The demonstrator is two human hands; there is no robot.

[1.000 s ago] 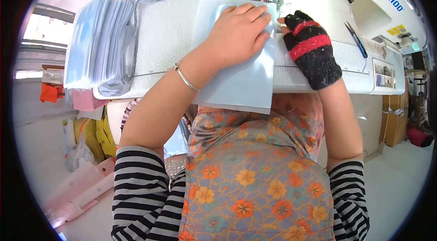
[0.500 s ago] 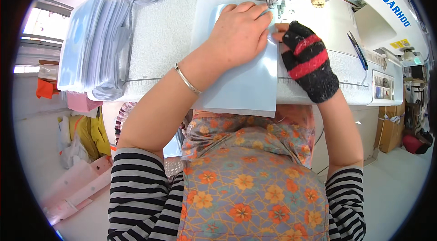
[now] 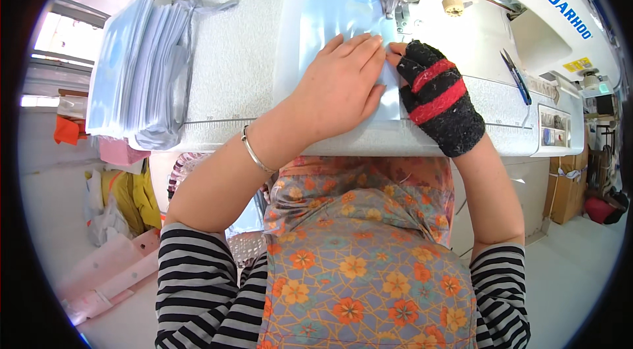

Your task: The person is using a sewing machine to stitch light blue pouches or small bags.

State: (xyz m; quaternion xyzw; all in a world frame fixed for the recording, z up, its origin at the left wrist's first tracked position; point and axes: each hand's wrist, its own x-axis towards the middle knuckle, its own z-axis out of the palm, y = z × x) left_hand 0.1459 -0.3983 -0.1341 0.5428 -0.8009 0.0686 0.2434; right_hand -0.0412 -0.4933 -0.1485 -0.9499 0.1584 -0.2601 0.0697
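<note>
A pale-blue sheet with a glossy clear layer (image 3: 330, 13) lies on the sewing machine bed, its right edge by the presser foot (image 3: 391, 6). My left hand (image 3: 346, 82) rests flat on it with the fingers stretched out, below the needle area. In a black fingerless glove with red stripes, my right hand (image 3: 432, 95) is at the sheet's right edge. Its bare fingertips are curled against that edge, close to my left fingers; the thumb is partly hidden. The needle tip is too small to make out.
A thick stack of similar pale-blue pieces (image 3: 135, 69) stands at the left. Dark thread snips (image 3: 517, 77) lie on the right of the table, near a small compartment tray (image 3: 554, 127). The white machine arm (image 3: 547, 13) overhangs the back right.
The sheet has moved away from me under the presser foot, and its near edge no longer overhangs the table. My left hand has come back toward me; my right has shifted slightly nearer.
</note>
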